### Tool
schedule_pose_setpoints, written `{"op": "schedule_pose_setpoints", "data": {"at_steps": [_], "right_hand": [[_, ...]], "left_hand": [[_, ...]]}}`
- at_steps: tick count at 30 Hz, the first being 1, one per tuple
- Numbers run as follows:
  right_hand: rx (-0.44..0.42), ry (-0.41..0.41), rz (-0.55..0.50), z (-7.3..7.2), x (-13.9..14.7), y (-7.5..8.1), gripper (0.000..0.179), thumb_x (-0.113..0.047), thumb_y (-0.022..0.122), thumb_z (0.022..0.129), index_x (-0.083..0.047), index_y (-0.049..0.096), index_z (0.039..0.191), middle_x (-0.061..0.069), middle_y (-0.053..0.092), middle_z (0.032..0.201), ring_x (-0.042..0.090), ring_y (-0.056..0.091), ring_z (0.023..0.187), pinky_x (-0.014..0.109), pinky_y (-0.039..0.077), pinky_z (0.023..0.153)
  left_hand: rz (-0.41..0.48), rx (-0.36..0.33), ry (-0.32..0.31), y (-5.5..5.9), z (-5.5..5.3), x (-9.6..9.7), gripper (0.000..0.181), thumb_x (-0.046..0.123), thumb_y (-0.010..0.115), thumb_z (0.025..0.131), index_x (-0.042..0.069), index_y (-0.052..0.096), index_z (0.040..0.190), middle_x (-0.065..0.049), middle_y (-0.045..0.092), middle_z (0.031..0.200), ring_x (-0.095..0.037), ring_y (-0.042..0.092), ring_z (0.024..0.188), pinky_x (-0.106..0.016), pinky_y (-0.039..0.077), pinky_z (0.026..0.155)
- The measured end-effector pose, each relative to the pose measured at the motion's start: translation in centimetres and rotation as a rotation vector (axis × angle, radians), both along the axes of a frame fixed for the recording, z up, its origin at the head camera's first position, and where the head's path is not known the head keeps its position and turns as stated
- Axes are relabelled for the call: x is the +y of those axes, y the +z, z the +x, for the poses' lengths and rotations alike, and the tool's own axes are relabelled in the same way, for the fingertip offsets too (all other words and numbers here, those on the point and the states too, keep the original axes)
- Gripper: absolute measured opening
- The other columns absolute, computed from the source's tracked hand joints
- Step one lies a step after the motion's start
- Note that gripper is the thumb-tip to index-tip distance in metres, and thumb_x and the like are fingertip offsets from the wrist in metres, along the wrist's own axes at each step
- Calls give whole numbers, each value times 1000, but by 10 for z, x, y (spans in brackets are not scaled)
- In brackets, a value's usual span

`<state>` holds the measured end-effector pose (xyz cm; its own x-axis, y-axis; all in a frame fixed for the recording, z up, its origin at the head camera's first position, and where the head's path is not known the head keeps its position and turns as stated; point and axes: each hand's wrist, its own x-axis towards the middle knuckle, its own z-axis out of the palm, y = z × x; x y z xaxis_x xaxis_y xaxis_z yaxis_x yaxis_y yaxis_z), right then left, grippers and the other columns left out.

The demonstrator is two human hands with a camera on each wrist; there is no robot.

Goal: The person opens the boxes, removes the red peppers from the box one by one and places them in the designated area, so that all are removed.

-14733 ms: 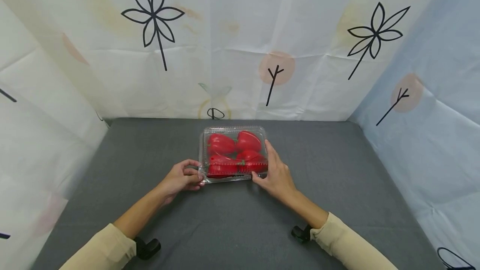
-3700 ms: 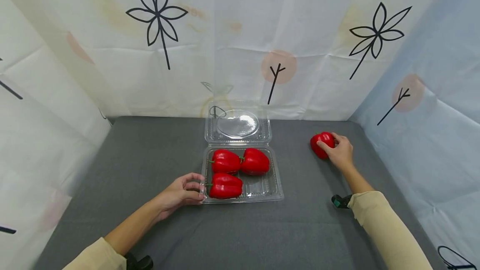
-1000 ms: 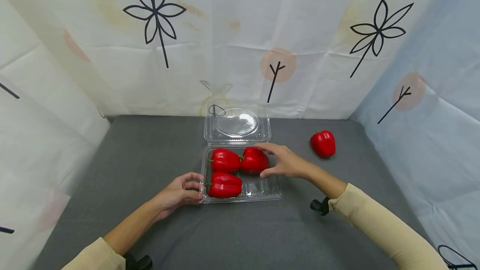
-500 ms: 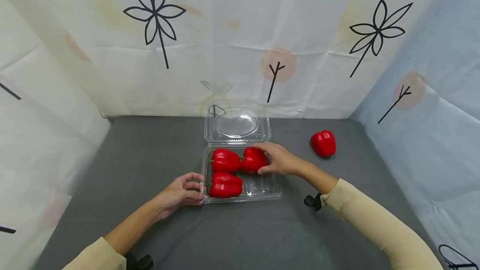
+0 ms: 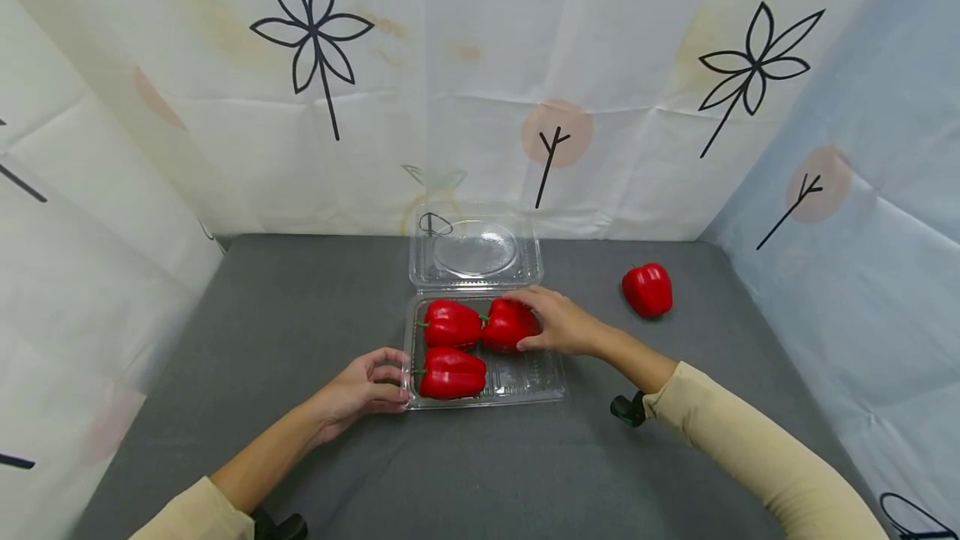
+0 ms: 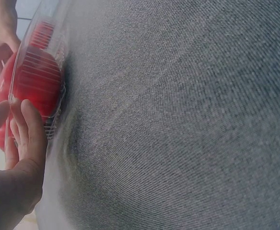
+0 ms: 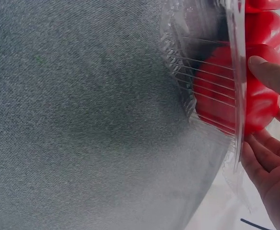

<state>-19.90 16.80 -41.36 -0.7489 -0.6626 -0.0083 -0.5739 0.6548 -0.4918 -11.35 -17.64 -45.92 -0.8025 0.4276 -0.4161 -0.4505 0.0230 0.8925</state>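
A clear plastic clamshell container (image 5: 525, 377) lies with its lid (image 5: 476, 248) folded back, and three red bell peppers are in its base. My left hand (image 5: 360, 390) pinches the left rim between thumb and fingers (image 6: 29, 129). With curled fingers, my right hand (image 5: 562, 323) grips the back right bell pepper (image 5: 506, 327), thumb (image 7: 269, 74) on its near side. To its left sits another bell pepper (image 5: 450, 323), and a third bell pepper (image 5: 452, 373) lies at the front left. The front right part of the base is bare.
A fourth item, a single red bell pepper (image 5: 647, 290), rests on the grey cloth-covered table (image 5: 480, 473) at the back right. Patterned white curtains (image 5: 480, 65) stand behind the table and along both sides. Lid and back curtain are close together.
Earlier the container was closed; its lid is now folded back. One pepper has moved out to the table's right. My right hand let it go and came back to grip another pepper.
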Motion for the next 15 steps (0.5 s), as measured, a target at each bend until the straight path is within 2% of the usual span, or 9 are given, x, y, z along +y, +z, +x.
{"op": "schedule_pose_setpoints", "data": {"at_steps": [9,15], "right_hand": [[-1,-15,-41,1,0,6,70,-18,83,79,-13,52,142,12,55,130,28,56,109,41,55,84],[8,-32,-140,2,6,14,70,-12,84,78,-13,53,141,12,55,126,29,56,107,46,58,82]], "left_hand": [[19,7,-5,-3,0,-1,58,3,74,87,-3,40,134,-7,64,101,-20,66,85,-38,58,84],[11,5,-2,-2,-1,-1,58,3,74,88,-3,40,134,-8,64,101,-20,66,86,-38,58,85]]}}
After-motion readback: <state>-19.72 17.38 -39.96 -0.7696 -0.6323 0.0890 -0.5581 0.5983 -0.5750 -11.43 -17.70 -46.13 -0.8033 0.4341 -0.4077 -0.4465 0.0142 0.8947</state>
